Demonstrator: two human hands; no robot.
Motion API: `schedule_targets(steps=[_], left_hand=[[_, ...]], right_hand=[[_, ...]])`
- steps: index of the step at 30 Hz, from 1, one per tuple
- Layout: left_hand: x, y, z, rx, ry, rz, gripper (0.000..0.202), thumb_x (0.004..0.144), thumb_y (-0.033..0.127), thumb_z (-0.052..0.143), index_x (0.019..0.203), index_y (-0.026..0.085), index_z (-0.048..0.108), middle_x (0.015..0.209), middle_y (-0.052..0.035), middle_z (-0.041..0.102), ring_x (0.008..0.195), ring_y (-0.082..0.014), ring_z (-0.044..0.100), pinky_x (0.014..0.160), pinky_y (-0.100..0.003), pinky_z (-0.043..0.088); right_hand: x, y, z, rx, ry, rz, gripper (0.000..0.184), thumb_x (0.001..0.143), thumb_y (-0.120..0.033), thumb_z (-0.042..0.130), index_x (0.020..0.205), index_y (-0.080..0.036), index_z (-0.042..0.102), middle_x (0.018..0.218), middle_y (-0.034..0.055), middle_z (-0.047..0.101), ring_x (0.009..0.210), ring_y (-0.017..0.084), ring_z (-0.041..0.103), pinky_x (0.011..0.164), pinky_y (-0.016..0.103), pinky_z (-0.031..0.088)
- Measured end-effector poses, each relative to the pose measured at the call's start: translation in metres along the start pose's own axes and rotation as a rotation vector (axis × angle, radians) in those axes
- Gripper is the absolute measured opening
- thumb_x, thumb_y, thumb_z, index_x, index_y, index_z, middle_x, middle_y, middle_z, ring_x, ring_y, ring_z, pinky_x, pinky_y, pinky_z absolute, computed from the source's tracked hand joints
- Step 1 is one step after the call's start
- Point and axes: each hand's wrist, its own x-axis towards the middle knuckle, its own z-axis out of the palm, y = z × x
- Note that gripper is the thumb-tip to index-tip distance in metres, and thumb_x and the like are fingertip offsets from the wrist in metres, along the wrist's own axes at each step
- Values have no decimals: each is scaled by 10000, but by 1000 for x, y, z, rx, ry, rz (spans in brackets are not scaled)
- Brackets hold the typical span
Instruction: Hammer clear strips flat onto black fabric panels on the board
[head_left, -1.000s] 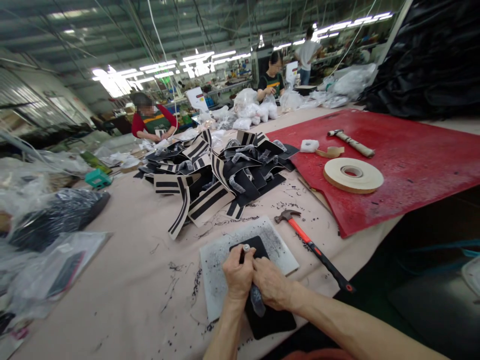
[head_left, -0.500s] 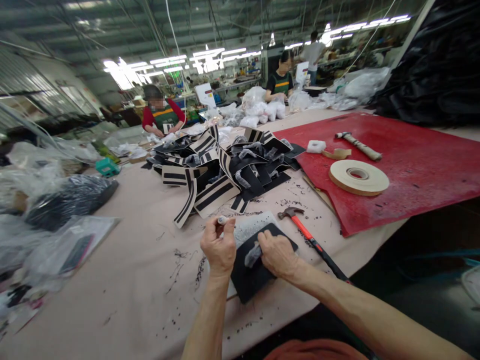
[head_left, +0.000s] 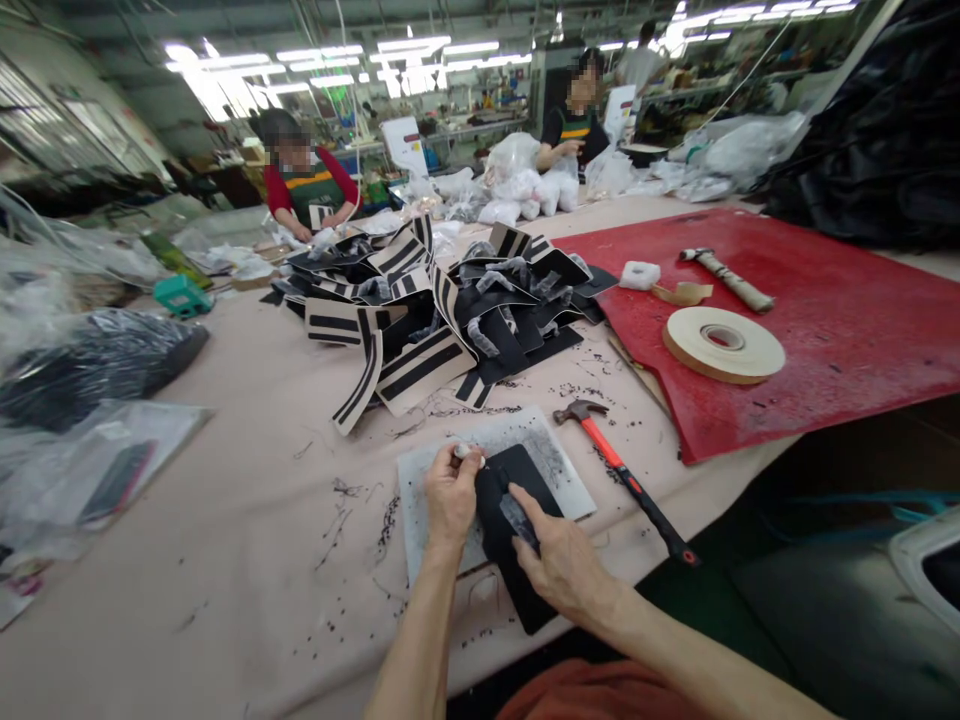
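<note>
My left hand (head_left: 450, 500) is closed around a small white cylinder (head_left: 469, 456), its end at the top edge of a black panel (head_left: 525, 598). A plastic-wrapped handle (head_left: 517, 520) stands on the panel's face. My right hand (head_left: 566, 562) grips this handle from the right, thumb and forefinger on either side. The panel lies tilted over a speckled white board (head_left: 414, 500) and reaches past its near edge. To the right, a claw hammer (head_left: 622, 472) with a red and black grip rests on the table.
Beyond the board lies a heap of black panels (head_left: 427, 370) with striped backs. A red mat (head_left: 825, 300) carries a tape roll (head_left: 724, 345) and a second hammer (head_left: 727, 280). Plastic bags (head_left: 97, 460) lie left. Two co-workers sit across the table; another person stands farther back.
The black panel has turned so its long side points toward me. My right hand has moved from the panel's top to its handle. My left hand has shifted right.
</note>
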Motion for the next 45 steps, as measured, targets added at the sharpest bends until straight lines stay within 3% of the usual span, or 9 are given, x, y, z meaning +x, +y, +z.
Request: schedule_targets(steps=[3,10,26,33,35,37,40,43,45], left_hand=[[-1,-11,6,-12,-76,-11,196,868,370,653,918,181,645,904,-60,765,827,-182,720,793,-293,564],[-5,-31,9,-75,-106,7,226,922,398,600,985,182,618,938,-65,748,858,-196,732,844,-331,574],[-9,-30,8,102,-172,75,165,941,346,578,970,200,650,930,-47,762,863,-188,722,827,-310,558],[-15,-27,12,278,-110,223,133,912,310,602,959,207,672,920,-39,770,825,-184,714,792,-293,550],[-16,-27,12,308,-136,263,130,924,300,587,963,212,674,935,-37,770,820,-179,712,789,-289,547],[-16,-28,11,307,-157,278,130,925,293,585,965,214,680,938,-36,772,816,-177,714,789,-286,550],[-15,-30,9,296,-175,282,136,914,292,603,979,217,696,946,-35,783,841,-186,731,807,-290,560],[-13,-32,8,307,-200,298,149,918,291,605,1003,218,704,972,-37,789,889,-192,740,839,-296,563],[-12,-33,8,323,-218,310,151,927,283,592,1003,215,704,981,-37,788,911,-192,738,855,-299,560]], right_hand=[[1,-4,-3,45,-39,37,613,926,-290,504,1508,-150,377,1214,164,698,1001,303,705,878,397,511],[6,-5,-7,201,-84,149,487,946,-376,526,1381,-161,480,964,126,731,892,279,703,781,345,479],[5,-3,-2,292,-37,161,455,935,-340,566,1356,-184,494,913,87,717,839,251,691,716,298,422],[3,-2,-14,324,-72,98,528,927,-371,584,1403,-161,493,942,87,720,857,235,680,755,313,456],[2,8,-26,345,-38,52,451,952,-400,553,1339,-168,551,904,61,708,819,213,664,757,310,470],[3,26,-41,270,123,39,366,981,-404,509,1238,-160,600,953,78,689,871,216,645,810,325,480],[6,67,-62,-92,349,126,328,966,-366,538,1175,-121,601,1124,170,624,1063,292,583,937,398,446],[10,104,-78,-337,259,328,261,912,-301,604,1096,-116,602,1115,198,583,1081,339,557,910,429,437],[13,116,-85,-185,177,477,176,893,-256,597,1024,-138,586,1066,178,575,1031,317,568,847,397,442]])
